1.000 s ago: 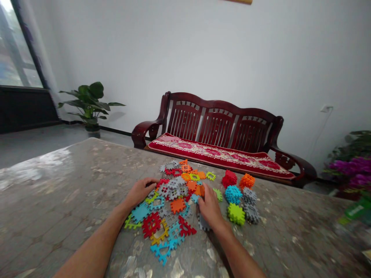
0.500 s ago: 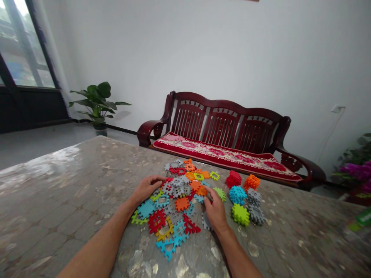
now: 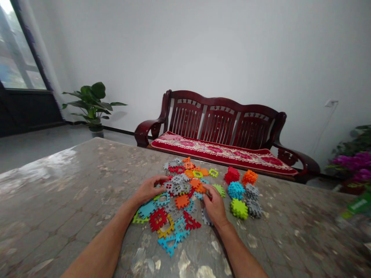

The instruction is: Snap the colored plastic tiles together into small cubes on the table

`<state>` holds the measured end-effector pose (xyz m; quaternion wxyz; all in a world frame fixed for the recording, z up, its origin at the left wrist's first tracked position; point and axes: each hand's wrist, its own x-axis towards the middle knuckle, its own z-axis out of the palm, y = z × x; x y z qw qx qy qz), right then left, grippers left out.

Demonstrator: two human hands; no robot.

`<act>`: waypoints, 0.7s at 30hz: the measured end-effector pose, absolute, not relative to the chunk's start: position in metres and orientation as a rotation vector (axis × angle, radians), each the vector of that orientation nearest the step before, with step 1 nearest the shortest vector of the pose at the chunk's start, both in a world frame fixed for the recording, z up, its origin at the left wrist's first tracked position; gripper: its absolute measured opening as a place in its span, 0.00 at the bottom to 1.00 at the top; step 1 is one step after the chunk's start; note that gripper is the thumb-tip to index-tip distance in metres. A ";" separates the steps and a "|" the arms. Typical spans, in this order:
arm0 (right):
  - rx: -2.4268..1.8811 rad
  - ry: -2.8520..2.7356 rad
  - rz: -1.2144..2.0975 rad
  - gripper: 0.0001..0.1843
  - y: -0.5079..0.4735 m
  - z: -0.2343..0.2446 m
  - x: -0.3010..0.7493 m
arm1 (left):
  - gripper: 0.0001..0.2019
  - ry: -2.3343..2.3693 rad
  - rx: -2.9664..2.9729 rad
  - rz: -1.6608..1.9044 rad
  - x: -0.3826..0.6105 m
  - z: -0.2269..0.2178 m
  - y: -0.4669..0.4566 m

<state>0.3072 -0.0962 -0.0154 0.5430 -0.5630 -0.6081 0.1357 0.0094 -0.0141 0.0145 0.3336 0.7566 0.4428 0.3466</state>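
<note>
The left hand's fingers (image 3: 161, 179) lie loosely spread and slightly bent, their tips resting on grey tiles (image 3: 177, 188) at the heap's near-left side, with the left hand (image 3: 149, 190) flat above them. The right hand's fingers (image 3: 206, 189) curl together at an orange tile (image 3: 199, 189); whether they pinch it cannot be told. The right hand (image 3: 215, 207) sits at the heap's right flank. The heap of flat tiles (image 3: 174, 216) spreads between both hands, toward the far edge of the table (image 3: 72, 193). Just right of it stand six built cubes (image 3: 239, 208), closer to the far right corner. Beyond the far edge stands a wooden bench (image 3: 220, 127).
</note>
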 end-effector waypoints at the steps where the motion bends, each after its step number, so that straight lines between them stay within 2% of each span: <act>1: -1.337 -1.452 0.320 0.20 -0.096 -0.015 0.307 | 0.25 1.144 2.000 0.893 0.009 0.014 -0.014; 6: -1.340 -1.507 0.318 0.19 -0.098 -0.013 0.304 | 0.25 1.090 2.113 0.823 0.007 0.010 -0.010; 12: -1.367 -1.505 0.308 0.18 -0.099 -0.013 0.304 | 0.19 1.116 2.136 0.821 0.008 0.007 -0.009; 17: -1.391 -1.506 0.303 0.17 -0.098 -0.015 0.306 | 0.17 1.146 2.083 0.907 0.011 0.008 -0.012; 21: -1.388 -1.515 0.310 0.17 -0.098 -0.016 0.307 | 0.19 1.260 1.949 0.972 0.013 0.010 -0.012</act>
